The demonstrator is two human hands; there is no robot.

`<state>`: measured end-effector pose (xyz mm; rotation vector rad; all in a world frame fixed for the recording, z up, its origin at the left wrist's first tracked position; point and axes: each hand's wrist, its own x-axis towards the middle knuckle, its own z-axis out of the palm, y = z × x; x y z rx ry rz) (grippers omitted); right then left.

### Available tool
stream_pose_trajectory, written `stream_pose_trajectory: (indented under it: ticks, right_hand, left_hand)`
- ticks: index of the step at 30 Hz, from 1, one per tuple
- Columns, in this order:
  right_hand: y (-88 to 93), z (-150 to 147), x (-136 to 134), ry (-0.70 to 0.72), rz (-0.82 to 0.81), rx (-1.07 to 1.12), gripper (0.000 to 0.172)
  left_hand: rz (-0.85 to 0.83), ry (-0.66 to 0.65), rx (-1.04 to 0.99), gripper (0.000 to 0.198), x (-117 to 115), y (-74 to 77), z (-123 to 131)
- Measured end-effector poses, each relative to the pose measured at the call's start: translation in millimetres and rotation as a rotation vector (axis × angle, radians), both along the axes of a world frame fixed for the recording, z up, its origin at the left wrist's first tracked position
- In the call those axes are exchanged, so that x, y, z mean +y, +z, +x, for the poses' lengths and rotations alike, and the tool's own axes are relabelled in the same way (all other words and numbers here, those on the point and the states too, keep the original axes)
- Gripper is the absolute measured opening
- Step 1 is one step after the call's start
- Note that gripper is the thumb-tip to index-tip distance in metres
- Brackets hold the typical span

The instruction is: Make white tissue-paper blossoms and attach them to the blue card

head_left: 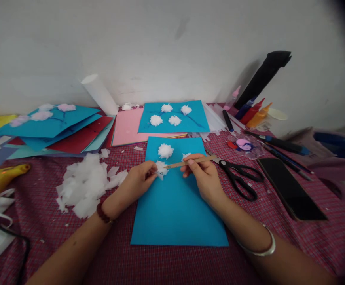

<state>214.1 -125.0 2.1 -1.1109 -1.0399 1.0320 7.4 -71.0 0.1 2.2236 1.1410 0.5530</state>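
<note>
A blue paper sheet (178, 221) lies on the table in front of me. My right hand (206, 176) pinches a thin wooden stick (177, 164), held almost level above the sheet. The stick's left tip touches a white tissue paper tuft (161, 171). My left hand (139, 178) has its thumb and fingers closed on the left edge of that tuft. Another white tuft (165, 151) sits higher on the sheet. A third tuft (186, 156) is partly hidden behind the stick and my right hand.
Left of the sheet lies a heap of white tissue pieces (85, 184), with a yellow glue gun (3, 178) beyond it. Black-handled scissors (240, 176) and a phone (291, 188) lie to the right. A blue card with white tufts (174, 124) is behind, near paint bottles (258, 114).
</note>
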Motion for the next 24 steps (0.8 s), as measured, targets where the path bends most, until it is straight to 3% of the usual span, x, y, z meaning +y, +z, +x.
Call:
stream_pose_trajectory:
  ticks: [5, 13, 20, 24]
  right_hand:
    - [7.4, -6.8, -9.6, 0.080, 0.067, -0.079, 0.013]
    - [-1.4, -6.7, -11.9, 0.097, 0.136, -0.399, 0.015]
    - [8.8, -8.5, -12.9, 0.012, 0.148, -0.160, 0.011]
    - [10.2, -9.0, -10.7, -0.006, 0.123, -0.070, 0.011]
  left_hand:
    - [-0.006, -0.008, -0.005, 0.007, -1.3, 3.1, 0.9]
    - [-0.082, -0.007, -0.086, 0.005, -2.1, 8.8, 4.0]
    - [-0.598, 0.022, -0.305, 0.019, 4.2, 23.4, -16.6]
    - [-0.557, -0.029, -0.174, 0.016, 7.6, 20.2, -18.4]
